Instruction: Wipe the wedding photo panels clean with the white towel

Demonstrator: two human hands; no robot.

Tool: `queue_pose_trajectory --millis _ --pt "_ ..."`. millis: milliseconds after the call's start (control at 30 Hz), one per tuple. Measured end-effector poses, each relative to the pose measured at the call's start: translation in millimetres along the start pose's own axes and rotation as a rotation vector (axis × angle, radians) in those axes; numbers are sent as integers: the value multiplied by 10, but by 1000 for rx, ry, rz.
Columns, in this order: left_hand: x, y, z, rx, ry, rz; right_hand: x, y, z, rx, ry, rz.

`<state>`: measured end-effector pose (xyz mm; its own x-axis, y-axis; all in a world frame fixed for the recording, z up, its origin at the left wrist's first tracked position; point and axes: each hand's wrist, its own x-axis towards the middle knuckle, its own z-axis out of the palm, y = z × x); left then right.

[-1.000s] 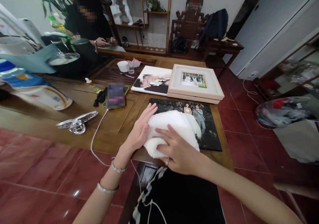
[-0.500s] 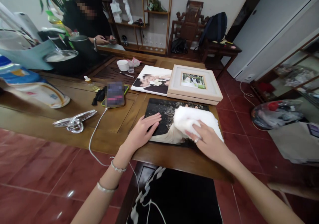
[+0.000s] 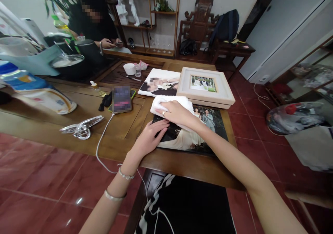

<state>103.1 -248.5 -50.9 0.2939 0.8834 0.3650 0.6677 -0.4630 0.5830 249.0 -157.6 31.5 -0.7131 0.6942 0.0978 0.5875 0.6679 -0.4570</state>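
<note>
A dark wedding photo print (image 3: 192, 137) lies flat on the wooden table (image 3: 78, 126) in front of me. My left hand (image 3: 152, 135) rests flat on the print's near left corner, fingers stretched out. My right hand (image 3: 177, 112) presses a folded white cloth (image 3: 158, 104) onto the print's far left part, fingers closed over it. A white-framed photo (image 3: 205, 86) and an unframed photo print (image 3: 158, 83) lie just beyond.
A phone (image 3: 121, 98) with a white cable, a clear hair clip (image 3: 80, 127), a white cup (image 3: 129, 68) and a packaged bag (image 3: 39, 95) sit on the table. Another person (image 3: 91, 19) sits at the far left. A carved chair with a backpack (image 3: 225, 26) stands behind.
My right hand has swept the white cloth from the print's near left to its right side, then up to its far left. My left hand has stayed on the print's left edge.
</note>
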Motion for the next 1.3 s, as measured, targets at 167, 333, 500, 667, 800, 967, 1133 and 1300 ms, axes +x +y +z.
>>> queue_pose_trajectory --millis 167,333,500,667,800,967,1133,1300 --pt "10 9 -14 -12 -14 -1 -184 115 0 6 53 -17" --pt "28 6 -35 -5 -21 -3 -615 336 -178 20 65 101" --pt "51 -45 -38 -12 -10 3 -1146 597 -385 -11 134 266" --pt "53 -78 -24 -53 13 23 -1556 684 -364 -78 169 301" --pt "48 -76 -21 -57 17 26 -1847 423 -197 -102 161 257" --pt "49 -61 -26 -32 11 19 -2279 -51 -49 -36 40 156" --pt "56 -62 -30 -48 5 14 -2445 -172 -17 6 -24 72" --pt "62 -69 -38 -79 0 19 -2191 -6 -87 26 -16 114"
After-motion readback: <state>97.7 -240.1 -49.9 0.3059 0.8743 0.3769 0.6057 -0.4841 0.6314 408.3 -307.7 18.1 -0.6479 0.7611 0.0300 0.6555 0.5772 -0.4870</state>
